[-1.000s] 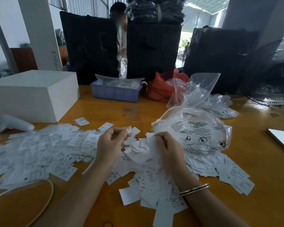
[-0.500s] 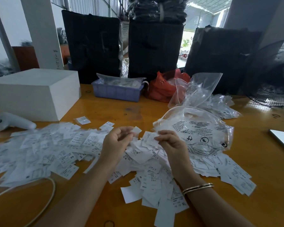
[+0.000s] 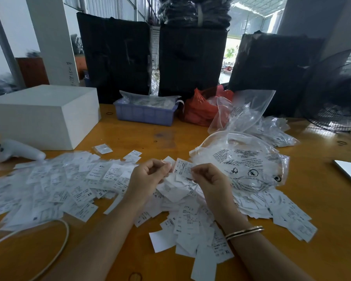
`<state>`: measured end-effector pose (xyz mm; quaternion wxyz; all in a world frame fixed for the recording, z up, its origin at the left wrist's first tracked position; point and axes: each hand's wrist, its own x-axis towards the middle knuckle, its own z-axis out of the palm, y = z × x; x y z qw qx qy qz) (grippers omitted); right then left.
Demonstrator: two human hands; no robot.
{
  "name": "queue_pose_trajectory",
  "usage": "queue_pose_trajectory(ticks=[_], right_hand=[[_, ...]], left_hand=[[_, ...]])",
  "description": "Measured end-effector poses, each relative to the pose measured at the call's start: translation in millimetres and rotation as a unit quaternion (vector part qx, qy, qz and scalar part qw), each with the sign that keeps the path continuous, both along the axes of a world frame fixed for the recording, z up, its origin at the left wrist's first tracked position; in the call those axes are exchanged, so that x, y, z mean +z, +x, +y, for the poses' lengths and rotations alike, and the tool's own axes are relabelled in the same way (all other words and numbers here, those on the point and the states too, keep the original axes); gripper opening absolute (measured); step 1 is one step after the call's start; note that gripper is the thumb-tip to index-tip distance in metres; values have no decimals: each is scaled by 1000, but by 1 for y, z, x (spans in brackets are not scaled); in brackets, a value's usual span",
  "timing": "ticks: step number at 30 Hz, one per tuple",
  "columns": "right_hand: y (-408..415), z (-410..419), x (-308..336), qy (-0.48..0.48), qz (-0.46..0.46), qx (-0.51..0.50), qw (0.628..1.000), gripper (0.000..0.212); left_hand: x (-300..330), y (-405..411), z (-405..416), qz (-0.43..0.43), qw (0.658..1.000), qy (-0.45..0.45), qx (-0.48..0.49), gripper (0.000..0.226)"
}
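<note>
Head view, Tech 1: Report finger state.

Tech 2: The right hand's fingers are curled, and thumb and forefinger pinch the right edge of one white label. The left thumb and forefinger are closed tip to tip at the label's left edge. The other fingers of both hands are folded toward the palms.

Tech 1: Label position and orientation?

Tech 2: The label is held between the two hands, raised just above the heap of loose labels. Its printed face is turned up toward the camera. The end with the size mark faces the left hand. The long axis appears to run across from hand to hand, tilted slightly. The right end is covered by the fingers, so the full length cannot be confirmed.

Tech 1: Hand and arm pose?

Tech 2: The left hand and right hand are close together, knuckles up, thumbs facing inward. Both forearms run in from the lower edge and converge toward the label. The right wrist carries a bangle.

Tech 1: Surroundings?

Tech 2: A second spread of labels lies to the left on the table. A clear printed bag lies just beyond the right hand. A white box, blue tray and red bag stand farther back.
</note>
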<state>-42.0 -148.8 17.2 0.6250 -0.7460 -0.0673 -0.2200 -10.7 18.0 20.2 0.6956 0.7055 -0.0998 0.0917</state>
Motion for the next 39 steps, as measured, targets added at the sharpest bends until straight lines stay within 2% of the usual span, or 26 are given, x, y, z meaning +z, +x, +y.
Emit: queue_pose_trajectory(ticks=[2, 4, 7, 9, 12, 14, 17, 18, 22, 25, 26, 28, 30, 33, 36, 39], right_hand=[[1, 1, 1, 40, 10, 12, 999, 32], [1, 1, 1, 38, 16, 12, 999, 34], [-2, 3, 0, -87, 45, 31, 995, 20], [-5, 8, -3, -173, 56, 60, 981, 27], [-4, 15, -3, -212, 33, 46, 976, 13], [-2, 12, -1, -168, 25, 9, 986, 12], [-2, 4, 3, -52, 22, -15, 998, 22], [-2, 3, 4, -39, 15, -18, 999, 25], [-4, 5, 4, -136, -4, -5, 991, 30], [-3, 7, 3, -164, -23, 5, 986, 27], [-3, 7, 3, -159, -27, 0, 987, 24], [-5, 6, 6, -110, -44, -21, 993, 23], [-7, 3, 10, -33, -63, -49, 996, 30], [-12, 0, 16, 74, -65, -51, 994, 34], [-16, 1, 21, 101, -81, -12, 991, 31], [-19, 3, 21, 84, -76, 14, 993, 25]], left_hand=[[0, -2, -1, 9, 1000, -6, -19, 10], [2, -4, -1, 20, 999, -29, -26, 11], [3, -4, -2, 45, 993, -103, -40, 8], [5, -6, -3, 46, 990, -119, -53, 7], [5, -8, -3, 43, 991, -109, -61, 12], [5, -7, -2, 41, 992, -100, -67, 8], [7, -9, -1, 49, 991, -74, -105, 15], [7, -10, -1, 58, 988, -70, -126, 19], [9, -12, -3, 87, 980, -28, -174, 25], [6, -11, -5, 70, 990, 12, -126, 7], [6, -10, -6, 67, 992, 9, -106, 8], [6, -9, -5, 70, 993, -26, -86, 19], [6, -8, -2, 71, 992, -57, -85, 30], [6, -8, 0, 65, 991, -70, -95, 38], [6, -8, 0, 59, 991, -61, -101, 37], [7, -10, -1, 53, 991, -51, -110, 32]])
